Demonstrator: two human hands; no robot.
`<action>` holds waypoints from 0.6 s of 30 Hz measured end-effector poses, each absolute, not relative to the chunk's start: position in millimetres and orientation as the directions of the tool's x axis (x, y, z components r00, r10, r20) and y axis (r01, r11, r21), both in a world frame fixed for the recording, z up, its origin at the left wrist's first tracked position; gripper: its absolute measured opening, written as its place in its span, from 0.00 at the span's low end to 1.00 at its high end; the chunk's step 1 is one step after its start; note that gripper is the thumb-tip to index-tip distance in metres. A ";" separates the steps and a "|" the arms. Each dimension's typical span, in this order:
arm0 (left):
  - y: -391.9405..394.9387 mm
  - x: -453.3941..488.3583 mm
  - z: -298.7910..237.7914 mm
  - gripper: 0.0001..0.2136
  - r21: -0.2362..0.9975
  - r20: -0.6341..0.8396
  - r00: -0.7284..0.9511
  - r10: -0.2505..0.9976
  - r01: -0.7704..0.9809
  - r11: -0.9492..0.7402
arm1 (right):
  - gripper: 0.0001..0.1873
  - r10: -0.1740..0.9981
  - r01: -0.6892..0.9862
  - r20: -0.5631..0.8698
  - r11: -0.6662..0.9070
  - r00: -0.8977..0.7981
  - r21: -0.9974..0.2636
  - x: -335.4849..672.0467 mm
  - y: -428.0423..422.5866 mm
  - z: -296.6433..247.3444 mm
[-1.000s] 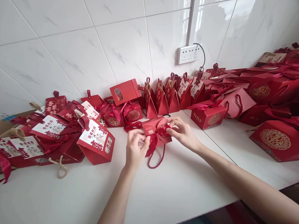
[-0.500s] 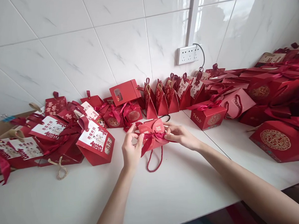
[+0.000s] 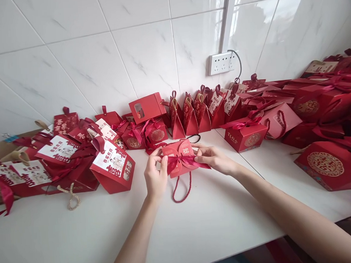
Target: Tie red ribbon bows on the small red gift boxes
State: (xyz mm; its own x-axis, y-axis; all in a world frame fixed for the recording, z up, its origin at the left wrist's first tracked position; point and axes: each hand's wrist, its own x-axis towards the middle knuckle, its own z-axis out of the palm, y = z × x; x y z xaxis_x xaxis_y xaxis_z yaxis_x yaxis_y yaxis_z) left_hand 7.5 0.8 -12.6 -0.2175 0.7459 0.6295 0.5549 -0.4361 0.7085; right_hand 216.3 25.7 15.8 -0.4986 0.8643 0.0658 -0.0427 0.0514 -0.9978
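Observation:
A small red gift box [image 3: 178, 153] with two rounded top flaps stands on the white table [image 3: 199, 221] in front of me. A dark red ribbon [image 3: 185, 161] runs across its flaps and a red cord handle [image 3: 181, 188] hangs from it onto the table. My left hand [image 3: 155, 175] pinches the ribbon's left end at the box's left side. My right hand [image 3: 214, 157] pinches the right end and holds it out to the right.
Many red gift boxes and bags line the tiled wall: a white-labelled box [image 3: 114, 167] to the left, several tall pouches [image 3: 189, 116] behind, a bowed cube box [image 3: 246, 134] and larger boxes [image 3: 329, 165] to the right. A wall socket [image 3: 220, 63] sits above.
The box was turned so its flaps face up. Both hands shifted from fiddling at the bow to pinching the ribbon ends and drawing them apart sideways.

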 end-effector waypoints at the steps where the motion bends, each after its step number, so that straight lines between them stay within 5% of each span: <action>1: 0.7 7.7 -12.6 0.10 0.707 0.630 -0.217 0.745 0.557 -0.436 | 0.21 0.862 -0.056 0.070 0.048 -0.502 -0.997 216.4 26.3 15.2; 18: -0.6 6.7 -7.2 0.11 0.774 0.554 -0.237 0.798 0.499 -0.390 | 0.19 0.839 -0.026 0.170 0.183 -0.516 -0.983 215.6 27.4 14.2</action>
